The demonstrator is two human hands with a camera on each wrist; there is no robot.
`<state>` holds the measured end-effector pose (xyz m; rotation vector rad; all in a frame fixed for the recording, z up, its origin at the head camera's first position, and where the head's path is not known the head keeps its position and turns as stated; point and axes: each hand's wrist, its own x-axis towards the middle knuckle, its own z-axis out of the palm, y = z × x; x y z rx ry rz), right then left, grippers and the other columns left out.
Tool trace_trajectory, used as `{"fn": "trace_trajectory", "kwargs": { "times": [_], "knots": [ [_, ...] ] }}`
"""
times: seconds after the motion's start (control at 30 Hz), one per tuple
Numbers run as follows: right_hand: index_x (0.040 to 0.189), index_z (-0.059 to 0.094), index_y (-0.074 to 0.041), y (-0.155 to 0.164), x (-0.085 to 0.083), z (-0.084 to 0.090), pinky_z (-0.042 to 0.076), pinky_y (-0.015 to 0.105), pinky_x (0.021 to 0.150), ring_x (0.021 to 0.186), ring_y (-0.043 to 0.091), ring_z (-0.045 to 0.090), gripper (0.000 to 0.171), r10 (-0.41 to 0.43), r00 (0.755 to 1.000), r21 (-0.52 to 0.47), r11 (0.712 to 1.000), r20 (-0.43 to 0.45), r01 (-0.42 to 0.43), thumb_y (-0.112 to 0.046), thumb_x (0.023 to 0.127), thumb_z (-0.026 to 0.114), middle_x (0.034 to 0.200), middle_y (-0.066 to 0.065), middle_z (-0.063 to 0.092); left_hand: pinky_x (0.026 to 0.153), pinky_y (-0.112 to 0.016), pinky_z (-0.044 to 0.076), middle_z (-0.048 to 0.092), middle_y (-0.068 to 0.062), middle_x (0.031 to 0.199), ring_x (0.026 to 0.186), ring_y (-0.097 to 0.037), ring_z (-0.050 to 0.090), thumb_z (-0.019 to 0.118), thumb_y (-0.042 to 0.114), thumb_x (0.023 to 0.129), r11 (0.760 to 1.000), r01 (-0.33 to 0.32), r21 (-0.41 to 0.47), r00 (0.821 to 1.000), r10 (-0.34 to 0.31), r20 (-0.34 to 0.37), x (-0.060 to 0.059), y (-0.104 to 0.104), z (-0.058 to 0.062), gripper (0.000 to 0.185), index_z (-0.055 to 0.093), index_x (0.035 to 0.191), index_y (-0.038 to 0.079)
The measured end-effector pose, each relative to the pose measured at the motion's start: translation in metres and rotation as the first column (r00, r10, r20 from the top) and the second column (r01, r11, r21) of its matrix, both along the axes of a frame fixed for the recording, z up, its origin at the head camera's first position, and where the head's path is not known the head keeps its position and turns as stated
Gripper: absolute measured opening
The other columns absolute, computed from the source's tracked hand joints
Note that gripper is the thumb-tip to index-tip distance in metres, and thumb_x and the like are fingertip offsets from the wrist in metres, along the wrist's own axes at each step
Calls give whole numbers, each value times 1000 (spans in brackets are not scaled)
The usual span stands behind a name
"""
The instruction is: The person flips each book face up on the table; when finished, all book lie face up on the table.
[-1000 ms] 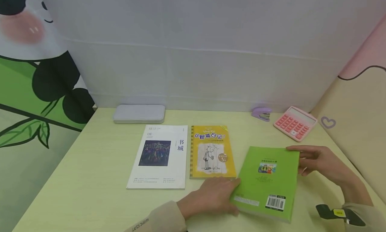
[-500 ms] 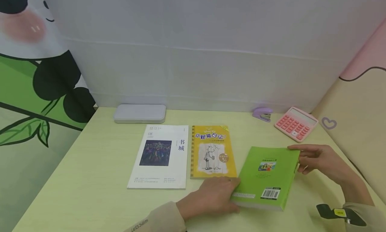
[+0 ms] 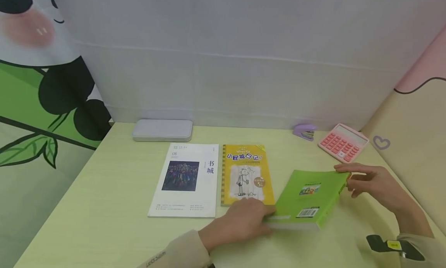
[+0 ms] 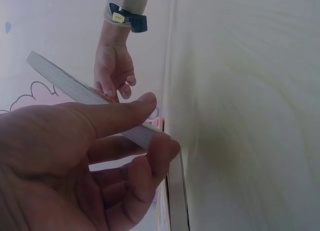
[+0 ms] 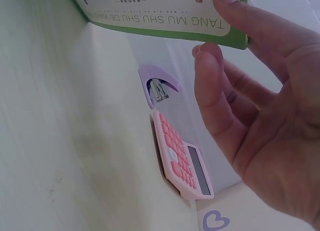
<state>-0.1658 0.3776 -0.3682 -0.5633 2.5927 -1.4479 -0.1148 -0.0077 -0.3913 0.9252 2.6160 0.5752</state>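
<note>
Fingers of the left hand (image 3: 238,221) are pinching the green book (image 3: 296,200) at its near left corner. Book is sitting between both hands, long axis running away from the person, right side sloping up off the table (image 3: 87,206); back cover is showing a barcode (image 3: 307,212), then a small picture (image 3: 309,189). Right hand (image 3: 373,183) is pinching the far right corner.

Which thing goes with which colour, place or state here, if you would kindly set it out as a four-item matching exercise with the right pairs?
1. Green book
2. Stapler
3. Yellow book
4. Calculator

A. Flat, beside the white magazine
B. Pink
C. Tilted, between left hand and right hand
D. Purple

Pairs: 1-C, 2-D, 3-A, 4-B
</note>
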Motion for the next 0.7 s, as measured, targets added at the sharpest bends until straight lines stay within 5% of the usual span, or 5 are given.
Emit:
{"fn": "trace_trajectory", "kwargs": {
  "times": [0.13,0.33,0.47,0.7],
  "knots": [
    [136,66,3,-2,-1,0,61,35,64,82,11,73,36,-6,1000,5,1000,-2,6,7,100,62,135,-21,69,67,-20,46,74,9,95,73,-3,55,86,32,88,1000,-9,1,1000,9,6,-1,-2,3,42,74,128,22],
    [137,68,-2,-2,2,0,61,35,66,74,16,70,39,-73,997,61,996,8,72,3,98,66,100,-10,70,64,-19,45,75,8,93,70,-4,55,85,26,90,1000,2,13,1000,-1,-11,-1,-4,3,28,77,116,21],
    [135,68,-1,-2,3,0,61,34,65,69,16,69,36,-86,996,47,995,-2,86,4,99,66,97,-10,71,65,-18,46,79,7,103,73,-4,58,83,23,91,999,-12,37,1000,12,-7,-2,-6,4,29,78,120,22],
    [127,71,-3,-2,2,4,59,30,70,67,15,68,28,-167,986,37,985,-14,168,0,99,69,98,-12,79,59,-20,45,80,7,115,64,-4,55,79,23,95,990,-96,104,991,86,99,-2,-10,8,39,74,134,22]
  ]
}}
